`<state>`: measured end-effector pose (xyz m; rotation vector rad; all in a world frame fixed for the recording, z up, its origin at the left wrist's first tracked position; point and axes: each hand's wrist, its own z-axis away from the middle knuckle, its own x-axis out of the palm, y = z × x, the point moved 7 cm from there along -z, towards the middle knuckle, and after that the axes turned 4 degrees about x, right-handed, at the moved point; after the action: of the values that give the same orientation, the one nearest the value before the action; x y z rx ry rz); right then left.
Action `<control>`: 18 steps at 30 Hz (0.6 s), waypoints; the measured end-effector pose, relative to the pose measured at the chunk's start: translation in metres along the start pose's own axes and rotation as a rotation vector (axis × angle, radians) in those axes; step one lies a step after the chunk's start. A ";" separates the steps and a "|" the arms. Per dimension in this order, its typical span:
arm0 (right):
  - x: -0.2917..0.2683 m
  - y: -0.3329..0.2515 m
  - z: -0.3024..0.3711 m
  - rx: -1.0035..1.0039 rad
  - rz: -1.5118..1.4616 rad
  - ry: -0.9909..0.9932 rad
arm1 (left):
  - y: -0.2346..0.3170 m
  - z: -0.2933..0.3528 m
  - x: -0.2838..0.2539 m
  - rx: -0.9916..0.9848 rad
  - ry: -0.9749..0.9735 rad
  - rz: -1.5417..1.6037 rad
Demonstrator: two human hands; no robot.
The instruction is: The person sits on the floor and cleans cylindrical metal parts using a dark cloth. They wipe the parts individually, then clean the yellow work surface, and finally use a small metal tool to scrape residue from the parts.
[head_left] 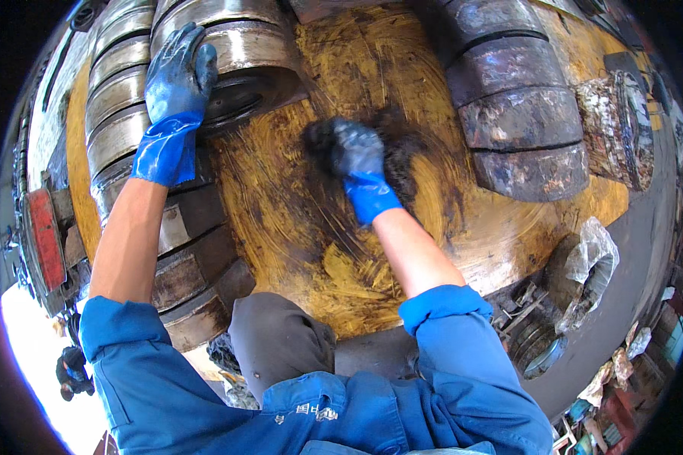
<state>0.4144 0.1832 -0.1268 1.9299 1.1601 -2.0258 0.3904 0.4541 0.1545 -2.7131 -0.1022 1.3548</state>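
Observation:
My left hand, in a blue rubber glove with dark smears, lies with fingers stretched on a row of thick metal rings at the left. My right hand, gloved alike and blurred by motion, is over the middle of a greasy yellow-brown board. Its fingers are closed around a black, fuzzy-looking wad, pressed against the board. Dark grime spreads beside the hand. Swirled dark streaks mark much of the board. The wad's exact kind is hidden by blur and the glove.
A second row of dark metal rings stands at the right of the board. Beyond it lies a worn, flaking cylindrical piece. Clear plastic wrap covers a ring at the lower right. A red block sits at the far left.

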 end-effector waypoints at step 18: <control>-0.075 -0.033 0.196 0.330 -0.055 0.025 | -0.008 0.012 0.003 -0.045 -0.026 0.017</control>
<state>0.2514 0.0612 -0.0650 2.0893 0.9407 -2.3548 0.3826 0.4635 0.1464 -2.7397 -0.1129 1.4090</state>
